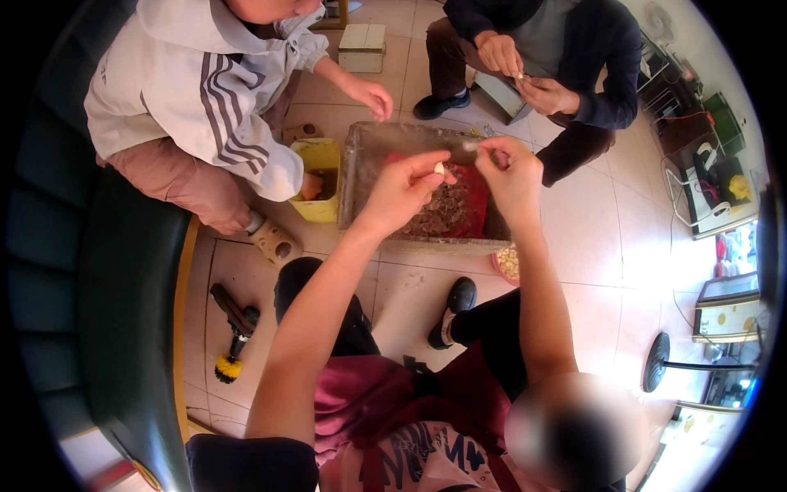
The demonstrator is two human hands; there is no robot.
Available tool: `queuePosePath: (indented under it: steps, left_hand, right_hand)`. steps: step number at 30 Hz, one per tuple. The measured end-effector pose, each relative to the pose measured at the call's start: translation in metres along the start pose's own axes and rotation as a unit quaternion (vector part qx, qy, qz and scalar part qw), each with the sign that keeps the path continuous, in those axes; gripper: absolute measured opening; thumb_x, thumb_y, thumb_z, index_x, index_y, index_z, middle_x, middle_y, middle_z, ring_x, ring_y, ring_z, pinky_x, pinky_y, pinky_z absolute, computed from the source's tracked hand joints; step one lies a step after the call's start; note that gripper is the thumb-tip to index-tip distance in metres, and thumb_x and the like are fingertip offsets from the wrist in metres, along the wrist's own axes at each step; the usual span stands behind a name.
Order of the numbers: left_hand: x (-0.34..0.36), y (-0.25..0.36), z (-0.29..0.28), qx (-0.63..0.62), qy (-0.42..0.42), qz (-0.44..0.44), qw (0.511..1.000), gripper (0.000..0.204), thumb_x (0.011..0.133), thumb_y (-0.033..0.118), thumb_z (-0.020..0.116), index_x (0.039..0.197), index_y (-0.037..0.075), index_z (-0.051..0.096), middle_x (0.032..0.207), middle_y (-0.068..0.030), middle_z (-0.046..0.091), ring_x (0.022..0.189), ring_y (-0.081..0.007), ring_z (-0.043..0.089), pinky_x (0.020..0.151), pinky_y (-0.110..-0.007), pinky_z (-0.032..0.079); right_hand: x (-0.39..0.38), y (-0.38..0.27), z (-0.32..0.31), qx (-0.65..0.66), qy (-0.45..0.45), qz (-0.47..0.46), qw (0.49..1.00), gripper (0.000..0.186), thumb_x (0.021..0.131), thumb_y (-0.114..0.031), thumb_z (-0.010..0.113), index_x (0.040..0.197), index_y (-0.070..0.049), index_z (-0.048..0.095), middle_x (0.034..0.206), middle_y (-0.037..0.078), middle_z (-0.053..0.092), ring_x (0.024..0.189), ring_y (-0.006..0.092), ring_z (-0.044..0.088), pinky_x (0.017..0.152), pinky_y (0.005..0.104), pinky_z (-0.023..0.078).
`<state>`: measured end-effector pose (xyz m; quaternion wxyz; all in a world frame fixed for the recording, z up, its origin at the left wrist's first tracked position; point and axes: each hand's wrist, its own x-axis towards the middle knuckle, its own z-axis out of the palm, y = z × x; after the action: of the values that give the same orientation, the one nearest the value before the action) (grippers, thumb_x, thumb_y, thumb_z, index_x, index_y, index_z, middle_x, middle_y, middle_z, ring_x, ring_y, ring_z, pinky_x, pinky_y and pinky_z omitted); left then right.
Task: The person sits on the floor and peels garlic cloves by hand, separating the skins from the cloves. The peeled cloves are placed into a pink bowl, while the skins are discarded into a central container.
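While a small pale clove sits pinched in the left hand, the right hand hangs beside it over the worn bin.
Left fingers press around the clove; right fingers curl near a blurred pale wisp, whether gripping it I cannot tell. Clove looks light, firm, probably slick, easily bruised; best held gently by its sides, above the brown scraps.

A small, rounded, whitish piece is held by the left hand; to its right, a pale scrap (its outline is blurred) is at the right hand.
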<state>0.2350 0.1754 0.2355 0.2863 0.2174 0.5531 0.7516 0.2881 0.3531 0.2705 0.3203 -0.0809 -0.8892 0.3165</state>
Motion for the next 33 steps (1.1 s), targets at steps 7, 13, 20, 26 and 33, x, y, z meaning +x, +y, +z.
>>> queuePosePath:
  steps: [7, 13, 20, 26, 33]
  left_hand:
    - [0.000, -0.002, -0.007, 0.003, -0.004, 0.013, 1.000, 0.044, 0.093, 0.002, 0.051, 0.133, 0.006, 0.034, 0.088, -0.0097, 0.067, 0.051, -0.0052, 0.042, 0.044, -0.019, 0.032]
    - [-0.002, -0.001, -0.005, -0.004, -0.042, 0.012, 0.999, 0.050, 0.100, 0.034, 0.039, 0.140, 0.006, 0.027, 0.092, -0.0103, 0.065, 0.051, -0.0063, 0.040, 0.042, -0.019, 0.027]
    - [0.002, 0.004, -0.001, -0.115, 0.009, -0.009, 0.993, 0.090, 0.084, 0.077, 0.012, 0.148, 0.015, 0.008, 0.108, -0.0127, 0.052, 0.058, -0.0106, 0.044, 0.042, -0.019, 0.026]
    - [0.001, 0.006, 0.007, -0.072, 0.037, -0.014, 0.997, 0.093, 0.081, 0.080, 0.016, 0.148, 0.016, 0.009, 0.116, -0.0106, 0.048, 0.068, -0.0112, 0.048, 0.045, -0.018, 0.027]
    - [0.008, -0.004, -0.005, -0.042, 0.053, -0.084, 0.994, 0.045, 0.093, 0.045, 0.053, 0.115, 0.005, 0.058, 0.089, -0.0009, 0.059, 0.061, -0.0025, 0.043, 0.044, -0.016, 0.025]
  right_hand:
    - [-0.003, 0.007, -0.002, 0.098, -0.093, 0.027, 0.990, 0.021, 0.077, -0.013, 0.073, 0.096, -0.008, 0.071, 0.065, 0.005, 0.057, 0.056, 0.0107, 0.048, 0.054, 0.0278, 0.042]
    - [-0.008, 0.006, 0.012, 0.263, -0.233, 0.065, 0.934, 0.019, 0.080, -0.013, 0.071, 0.096, -0.004, 0.069, 0.067, -0.002, 0.055, 0.061, 0.0049, 0.044, 0.054, 0.0214, 0.037]
    - [-0.006, -0.004, -0.005, 0.451, -0.272, 0.247, 0.813, 0.017, 0.084, -0.015, 0.069, 0.092, -0.001, 0.064, 0.071, -0.001, 0.056, 0.057, 0.0020, 0.044, 0.045, 0.0195, 0.029]
    - [-0.022, -0.029, 0.020, 0.152, -0.254, 0.049, 0.954, 0.016, 0.074, -0.008, 0.076, 0.085, 0.001, 0.069, 0.067, 0.002, 0.056, 0.059, 0.0076, 0.047, 0.057, 0.0240, 0.042]
    - [-0.014, -0.022, 0.014, 0.090, -0.077, -0.025, 0.993, 0.015, 0.069, -0.009, 0.077, 0.082, -0.006, 0.070, 0.064, 0.006, 0.055, 0.057, 0.0165, 0.053, 0.056, 0.0288, 0.045]
